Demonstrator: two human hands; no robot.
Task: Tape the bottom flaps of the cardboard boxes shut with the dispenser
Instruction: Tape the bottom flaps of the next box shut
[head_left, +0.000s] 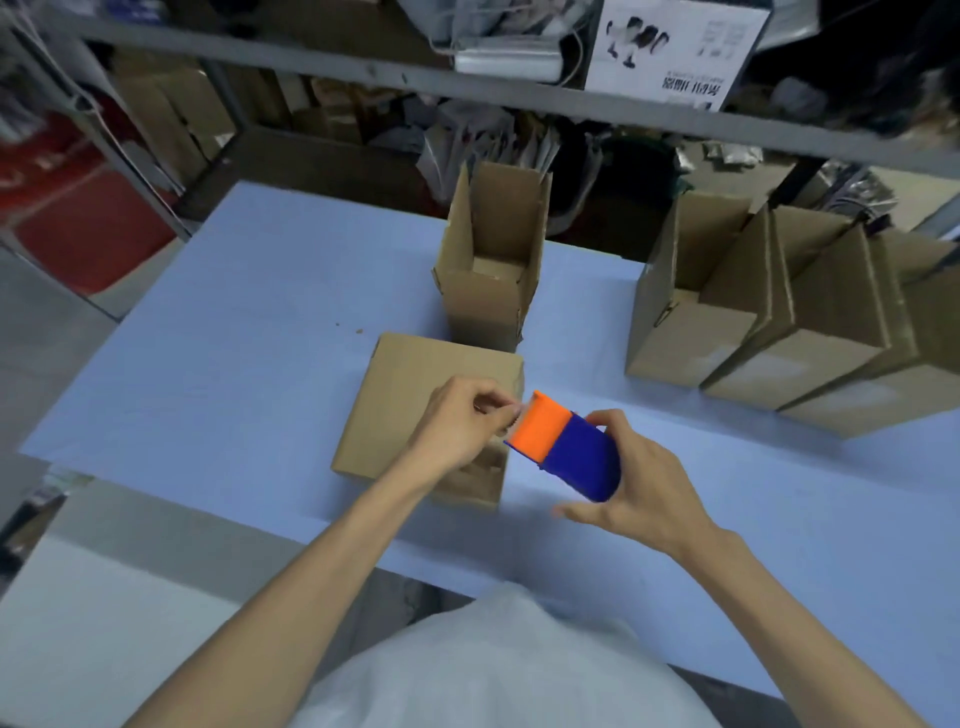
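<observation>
One orange-and-blue plastic tape dispenser (563, 448) sits at the centre of the frame, gripped around its blue body by the right hand (631, 480). The left hand (462, 422) is pinched shut at the dispenser's orange end; whatever strip it pinches is too thin and blurred to make out. Under the left hand lies a brown cardboard box (415, 400) turned flat side up on the pale blue table (234, 338); its flap seam is hidden by the hand. Just above stands an open upright cardboard box (491, 260). A row of open cardboard boxes (769, 317) runs out of frame at centre right. Blurred metal shelving (363, 57) crosses the top.
</observation>
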